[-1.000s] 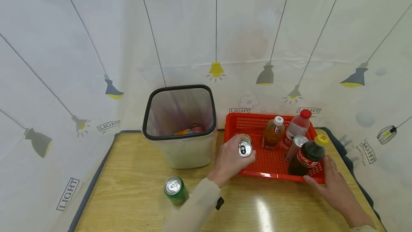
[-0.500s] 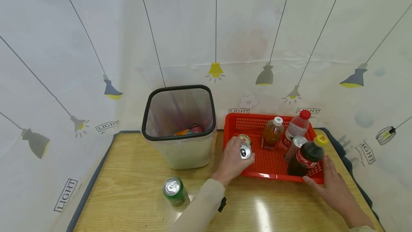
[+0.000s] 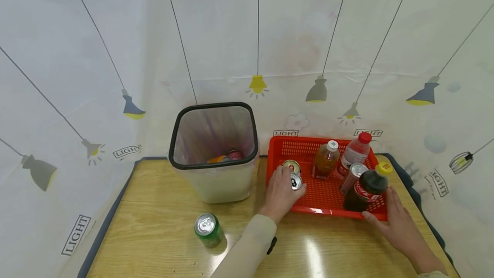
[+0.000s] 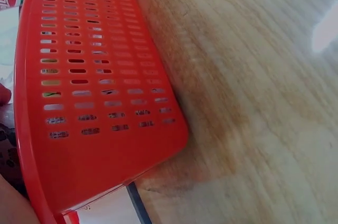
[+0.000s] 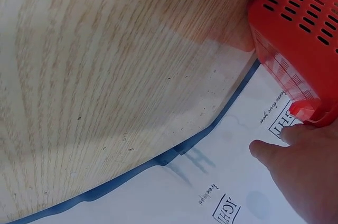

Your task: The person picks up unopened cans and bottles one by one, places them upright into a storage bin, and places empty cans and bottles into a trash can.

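In the head view, my left hand (image 3: 278, 194) curls round a drink can (image 3: 296, 181) with a silver top, inside the left part of the red basket (image 3: 316, 210). Just behind it stands a can with a gold top (image 3: 291, 166). My right hand (image 3: 405, 231) touches the basket's front right corner, its fingers fairly straight along the outer side. Near that hand stands a cola bottle (image 3: 366, 192) with a yellow cap. The left wrist view shows mostly the basket's slotted wall (image 4: 100, 76); the held can is largely hidden there.
The basket also holds a white-capped bottle (image 3: 325, 160), a red-capped bottle (image 3: 354, 153) and a slim can (image 3: 352, 178). A lined bin (image 3: 216, 183) stands left, with a few items inside. A green can (image 3: 209, 230) stands on the wooden table (image 3: 154, 226).
My left hand has lowered the silver-topped can slightly into the basket, and the gold-topped can behind shows more. My right hand stays at the basket corner.
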